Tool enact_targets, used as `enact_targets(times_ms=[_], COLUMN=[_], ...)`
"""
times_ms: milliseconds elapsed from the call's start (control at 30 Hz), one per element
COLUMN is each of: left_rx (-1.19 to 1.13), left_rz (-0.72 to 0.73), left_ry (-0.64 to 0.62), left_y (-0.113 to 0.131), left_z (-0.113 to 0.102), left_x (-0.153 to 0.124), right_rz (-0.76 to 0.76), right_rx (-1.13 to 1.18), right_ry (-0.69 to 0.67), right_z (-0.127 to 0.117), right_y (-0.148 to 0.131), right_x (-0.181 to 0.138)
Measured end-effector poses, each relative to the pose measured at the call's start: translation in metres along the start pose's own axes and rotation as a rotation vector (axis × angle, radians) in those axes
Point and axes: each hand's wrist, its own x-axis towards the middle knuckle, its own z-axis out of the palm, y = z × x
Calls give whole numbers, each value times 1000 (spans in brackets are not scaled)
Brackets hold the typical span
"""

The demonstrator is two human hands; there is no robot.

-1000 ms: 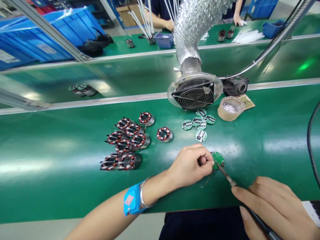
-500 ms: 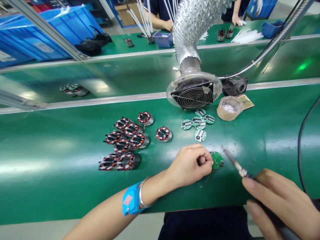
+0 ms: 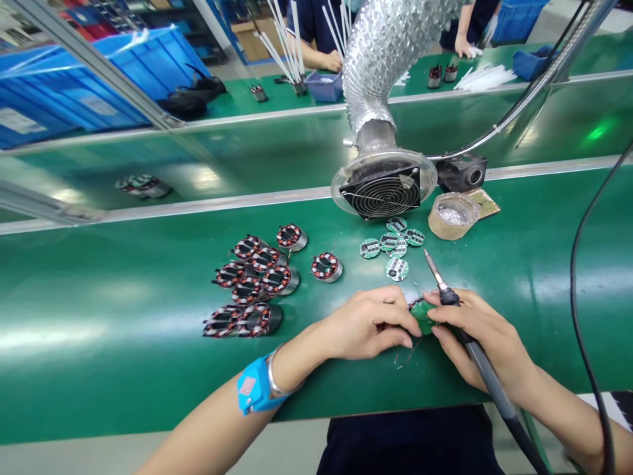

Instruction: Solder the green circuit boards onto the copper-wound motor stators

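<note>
My left hand point(image 3: 368, 324) is closed in a pinch on a small round green circuit board point(image 3: 422, 312) on the green bench point(image 3: 123, 297). My right hand point(image 3: 477, 336) is wrapped round a soldering iron point(image 3: 462, 330), whose tip points up and away from me, and its fingertips also touch the board. A blue wrist strap point(image 3: 253, 386) sits on my left wrist. Whether a motor part lies under the board is hidden by my fingers.
Several wound motor stators point(image 3: 257, 277) lie left of my hands. Several round circuit boards point(image 3: 393, 247) lie below a fume extractor fan point(image 3: 383, 188) on a foil duct point(image 3: 383, 53). A solder tin point(image 3: 452, 216) stands to its right. Other people work at the far bench point(image 3: 247, 99).
My right hand has come in from the lower right to the board beside my left hand. The iron's tip has lifted off the board and now points upward.
</note>
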Motion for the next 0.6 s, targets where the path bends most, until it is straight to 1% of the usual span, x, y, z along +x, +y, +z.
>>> enact_targets(times_ms=[67,133,200,233,300,400,467,500,600], left_rx=[37,105,136,117,29,-117,-164,-171,-159], left_rz=[32,30,25,22,-15,-182,-278,-304,-321], left_ry=[-51,-98,-106,-85,16,181,213,214,216], left_y=[1,0,-2,-3,-2,5,11,14,18], left_z=[-1,-3,-3,-1,6,20,27,29,30], left_x=[0,0,-1,0,2,9,14,15,17], right_rz=[1,7,13,14,11,29,46,44,-2], right_rx=[-3,-5,-5,-6,-8,-4,7,9,-13], right_ry=[4,13,22,27,39,70,105,125,166], right_z=[1,2,4,4,5,4,1,0,-3], right_y=[1,1,2,2,2,0,-1,-2,-6], right_x=[0,0,0,0,-1,-2,-1,0,5])
